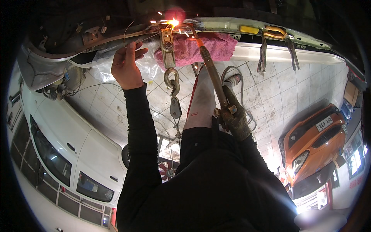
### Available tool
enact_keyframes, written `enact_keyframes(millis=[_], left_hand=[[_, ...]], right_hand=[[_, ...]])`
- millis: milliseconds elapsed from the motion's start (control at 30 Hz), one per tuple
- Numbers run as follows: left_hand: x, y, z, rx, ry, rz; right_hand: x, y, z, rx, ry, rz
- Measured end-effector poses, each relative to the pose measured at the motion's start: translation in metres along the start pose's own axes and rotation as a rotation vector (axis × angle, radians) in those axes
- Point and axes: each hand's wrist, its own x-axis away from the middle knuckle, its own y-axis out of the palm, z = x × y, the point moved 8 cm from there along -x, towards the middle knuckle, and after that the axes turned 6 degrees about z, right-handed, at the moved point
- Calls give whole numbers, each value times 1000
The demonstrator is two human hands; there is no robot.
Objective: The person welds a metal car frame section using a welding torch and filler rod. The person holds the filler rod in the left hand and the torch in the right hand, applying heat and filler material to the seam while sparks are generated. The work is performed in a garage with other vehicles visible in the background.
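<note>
My bare left hand (pixel 128 66) pinches a thin filler rod (pixel 150 37), its far end reaching the bright flame. In my gloved right hand (pixel 236 119) is a gas torch (pixel 211 71), its bent tip pointing at the glowing spot. Sparks fly from the metal edge of a car body (pixel 228 26). Close to the flame, a steel pull clamp (pixel 167 49) hangs from that edge. A hook (pixel 172 82) with a pulley block (pixel 176 107) is attached below it. Behind the clamp, a pink cloth (pixel 217 48) drapes over the panel.
Yellow-handled pliers (pixel 275 31) and a yellow-handled tool (pixel 249 29) rest on the edge, right of the flame. Clear plastic sheeting (pixel 110 63) lies at the left. A hose (pixel 241 83) loops over the tiled floor (pixel 270 96). A white vehicle (pixel 89 150) and an orange car (pixel 315 143) stand nearby.
</note>
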Motion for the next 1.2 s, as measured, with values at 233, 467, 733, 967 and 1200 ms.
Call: enact_keyframes(millis=[233, 467, 733, 967, 1200], left_hand=[[0, 0, -1, 1, 4, 1], [0, 0, -2, -12, -1, 2], [0, -1, -1, 3, 6, 7], [-1, -1, -2, -6, 11, 6], [-1, 0, -5, 7, 5, -10]], right_hand=[[1, 0, -1, -20, 19, 3], [1, 1, 4, -74, 39, -1], [0, 0, 2, -26, 27, -2], [1, 2, -4, -56, 18, -17], [-1, -1, -1, 58, -18, 13]])
